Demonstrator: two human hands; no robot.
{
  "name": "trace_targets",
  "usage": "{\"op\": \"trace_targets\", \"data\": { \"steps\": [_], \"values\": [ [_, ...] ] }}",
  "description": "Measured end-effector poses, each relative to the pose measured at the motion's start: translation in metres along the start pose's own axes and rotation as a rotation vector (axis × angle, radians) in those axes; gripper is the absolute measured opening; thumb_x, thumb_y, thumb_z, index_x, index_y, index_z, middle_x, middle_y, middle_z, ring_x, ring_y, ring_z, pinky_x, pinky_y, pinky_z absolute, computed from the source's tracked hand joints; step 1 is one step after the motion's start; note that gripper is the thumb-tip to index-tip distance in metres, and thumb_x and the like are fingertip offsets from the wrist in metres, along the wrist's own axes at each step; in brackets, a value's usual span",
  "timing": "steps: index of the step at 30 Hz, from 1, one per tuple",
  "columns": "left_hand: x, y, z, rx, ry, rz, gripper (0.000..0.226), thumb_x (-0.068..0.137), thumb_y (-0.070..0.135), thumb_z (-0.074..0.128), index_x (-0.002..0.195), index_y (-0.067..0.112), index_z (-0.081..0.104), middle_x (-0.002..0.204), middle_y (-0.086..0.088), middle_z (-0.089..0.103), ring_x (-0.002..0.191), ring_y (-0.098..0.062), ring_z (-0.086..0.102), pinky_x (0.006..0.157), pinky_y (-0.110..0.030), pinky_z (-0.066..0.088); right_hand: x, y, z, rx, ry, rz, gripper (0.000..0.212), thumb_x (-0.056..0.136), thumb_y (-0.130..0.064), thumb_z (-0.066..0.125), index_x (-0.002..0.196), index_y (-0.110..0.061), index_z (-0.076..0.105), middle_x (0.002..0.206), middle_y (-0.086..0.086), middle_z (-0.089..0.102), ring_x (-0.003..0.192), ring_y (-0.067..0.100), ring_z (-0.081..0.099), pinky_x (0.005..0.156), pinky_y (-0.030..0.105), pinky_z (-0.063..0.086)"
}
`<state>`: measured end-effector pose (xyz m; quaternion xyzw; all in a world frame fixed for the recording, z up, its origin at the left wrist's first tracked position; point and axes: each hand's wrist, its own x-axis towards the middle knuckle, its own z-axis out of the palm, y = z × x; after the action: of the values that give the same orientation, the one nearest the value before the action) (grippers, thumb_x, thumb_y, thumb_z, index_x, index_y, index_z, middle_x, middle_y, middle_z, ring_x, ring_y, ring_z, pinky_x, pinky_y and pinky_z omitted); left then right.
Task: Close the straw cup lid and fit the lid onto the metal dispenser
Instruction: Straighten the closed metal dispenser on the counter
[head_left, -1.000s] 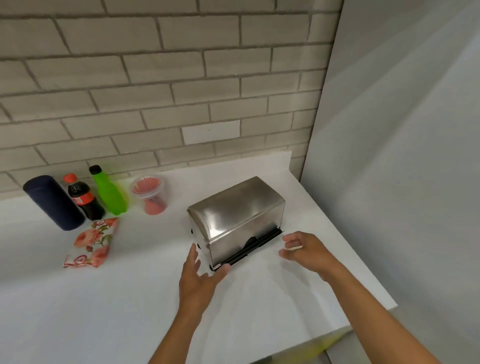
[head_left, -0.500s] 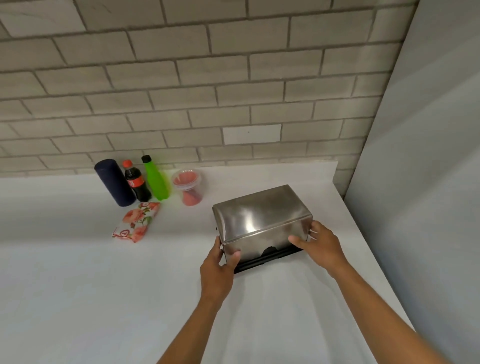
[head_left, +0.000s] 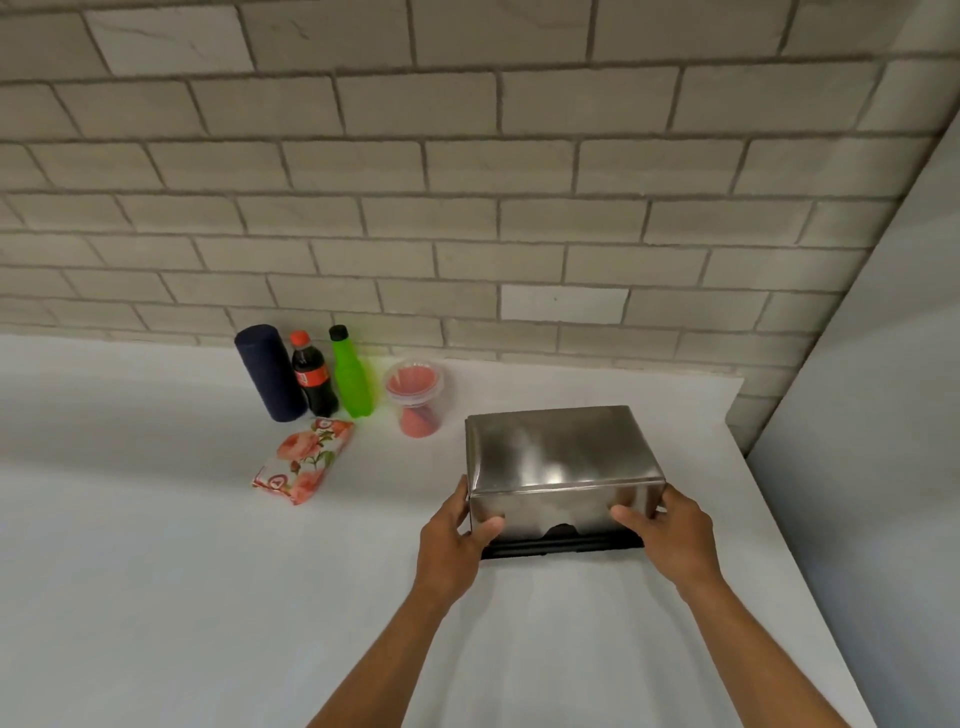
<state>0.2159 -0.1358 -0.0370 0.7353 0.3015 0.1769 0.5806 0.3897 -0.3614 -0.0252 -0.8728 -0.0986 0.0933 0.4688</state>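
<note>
A shiny metal dispenser (head_left: 556, 457) with a curved steel lid and a black base slot stands on the white counter (head_left: 208, 597), its front facing me. My left hand (head_left: 454, 535) grips its front left corner, thumb on the front face. My right hand (head_left: 670, 530) grips the front right corner the same way. A clear plastic cup (head_left: 415, 397) with red contents stands behind and to the left of the dispenser, near the wall.
Against the brick wall stand a dark blue cylinder (head_left: 270, 371), a cola bottle (head_left: 311, 382) and a green bottle (head_left: 350, 374). A flowered packet (head_left: 304, 460) lies in front of them. A grey panel (head_left: 883, 415) closes the right side; the counter edge runs along it.
Both hands went from hovering near the dispenser to gripping its front corners. The dispenser has turned so its front faces me squarely. The camera has tilted up.
</note>
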Motion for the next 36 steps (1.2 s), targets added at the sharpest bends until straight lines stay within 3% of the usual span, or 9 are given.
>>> {"op": "trace_targets", "data": {
  "steps": [2,3,7,10,12,17,24,28,36],
  "values": [
    [0.016,0.001,-0.002,-0.028,-0.019,0.011,0.072,0.087,0.020,0.079,0.150,0.033,0.047,0.131,0.013,0.066,0.120,-0.009,0.062,0.098,-0.040,0.056,0.009,-0.006,0.005,-0.024,0.022,0.010,0.035,0.075,-0.034,0.088,0.100,-0.018,0.070,0.092,-0.002,0.072,0.093,0.022,0.066,0.079,0.031,0.047],
    [0.024,0.002,-0.004,-0.022,-0.027,0.019,0.070,0.088,0.021,0.079,0.150,0.033,0.048,0.132,0.013,0.066,0.120,-0.010,0.062,0.097,-0.043,0.057,0.014,-0.008,0.008,-0.037,0.032,0.014,0.036,0.075,-0.035,0.088,0.100,-0.018,0.069,0.093,-0.001,0.072,0.091,0.022,0.065,0.078,0.031,0.046],
    [0.058,0.008,-0.010,0.015,-0.041,0.017,0.071,0.087,0.026,0.080,0.149,0.031,0.045,0.123,0.021,0.061,0.115,-0.007,0.061,0.083,-0.010,0.053,0.033,-0.019,0.021,-0.084,0.055,0.036,0.037,0.077,-0.044,0.085,0.097,-0.018,0.067,0.097,0.003,0.074,0.086,0.022,0.062,0.073,0.032,0.045],
    [0.083,0.011,-0.014,0.048,-0.045,-0.009,0.073,0.088,0.026,0.079,0.152,0.030,0.042,0.126,0.011,0.060,0.112,-0.008,0.056,0.072,0.002,0.044,0.047,-0.027,0.030,-0.086,0.063,0.053,0.040,0.078,-0.046,0.083,0.100,-0.016,0.068,0.103,0.006,0.074,0.089,0.024,0.062,0.073,0.032,0.043],
    [0.098,0.011,-0.015,0.070,-0.050,-0.012,0.074,0.090,0.029,0.077,0.153,0.033,0.040,0.131,0.002,0.060,0.112,-0.008,0.054,0.070,0.001,0.042,0.056,-0.031,0.036,-0.086,0.058,0.063,0.046,0.078,-0.046,0.083,0.108,-0.014,0.070,0.108,0.007,0.074,0.098,0.027,0.066,0.075,0.032,0.045],
    [0.130,0.005,-0.017,0.119,-0.077,0.006,0.072,0.091,0.036,0.072,0.154,0.042,0.037,0.142,0.006,0.057,0.127,-0.017,0.054,0.091,-0.025,0.041,0.071,-0.037,0.044,-0.060,0.056,0.079,0.047,0.077,-0.043,0.084,0.113,-0.016,0.071,0.106,0.005,0.075,0.103,0.029,0.068,0.088,0.041,0.055],
    [0.157,-0.001,-0.015,0.101,-0.093,0.076,0.069,0.092,0.033,0.070,0.153,0.038,0.039,0.143,0.009,0.056,0.122,-0.015,0.055,0.090,-0.024,0.041,0.087,-0.045,0.049,-0.025,0.081,0.035,0.027,0.079,-0.034,0.083,0.099,-0.021,0.072,0.089,-0.002,0.074,0.090,0.026,0.069,0.082,0.042,0.056],
    [0.164,0.002,-0.014,0.074,-0.095,0.146,0.068,0.092,0.022,0.071,0.153,0.033,0.042,0.139,0.014,0.056,0.120,-0.007,0.053,0.088,-0.003,0.039,0.092,-0.049,0.049,-0.015,0.084,0.019,0.020,0.079,-0.030,0.083,0.079,-0.037,0.064,0.084,-0.007,0.073,0.086,0.024,0.070,0.081,0.043,0.056],
    [0.177,0.001,-0.010,0.066,-0.096,0.158,0.065,0.092,0.017,0.071,0.152,0.026,0.045,0.133,0.003,0.064,0.121,-0.013,0.059,0.085,-0.001,0.042,0.106,-0.052,0.049,-0.029,0.064,0.050,0.031,0.079,-0.030,0.083,0.104,-0.016,0.072,0.093,0.003,0.075,0.088,0.031,0.071,0.082,0.047,0.058]
  ]
}}
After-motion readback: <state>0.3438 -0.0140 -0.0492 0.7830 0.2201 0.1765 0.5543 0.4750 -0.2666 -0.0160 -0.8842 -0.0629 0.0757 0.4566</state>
